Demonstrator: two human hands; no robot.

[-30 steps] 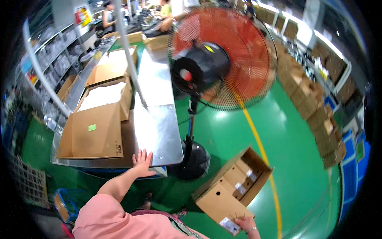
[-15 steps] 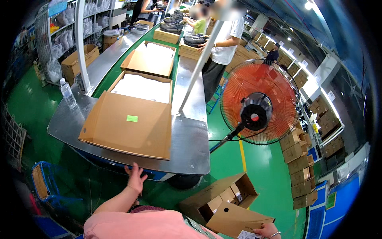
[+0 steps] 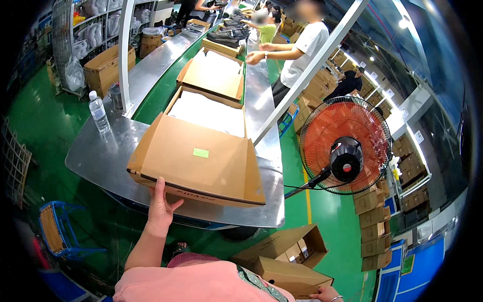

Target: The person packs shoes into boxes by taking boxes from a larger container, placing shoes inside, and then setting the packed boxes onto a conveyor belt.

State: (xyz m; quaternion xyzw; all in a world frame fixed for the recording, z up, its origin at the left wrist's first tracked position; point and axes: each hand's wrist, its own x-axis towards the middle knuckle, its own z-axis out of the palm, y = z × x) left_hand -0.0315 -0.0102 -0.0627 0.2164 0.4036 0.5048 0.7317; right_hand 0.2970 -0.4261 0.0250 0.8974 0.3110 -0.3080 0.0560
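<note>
A brown shoe box with its lid flipped toward me lies on the metal-edged work table; white paper (image 3: 209,113) covers its contents. The lid (image 3: 196,171) carries a small green sticker inside, and its near edge is raised off the table. My left hand (image 3: 162,209) touches that near edge from below with fingers stretched and thumb apart. Low on the right, my right hand (image 3: 326,294) grips the edge of a brown cardboard box (image 3: 292,277), partly cut off by the frame. This box is beside a large open carton (image 3: 282,246) holding smaller boxes.
A second open box (image 3: 211,75) with white paper lies farther up the green belt (image 3: 156,108). A water bottle (image 3: 99,113) stands on the left. Right of the table is a pedestal fan (image 3: 346,151); a co-worker (image 3: 304,45) stands beyond. A blue-framed stool (image 3: 53,229) is lower left.
My left hand has moved up to the lid's near edge, which has risen. The box in my right hand has turned and shifted left, and the co-worker's hands have left the shoes.
</note>
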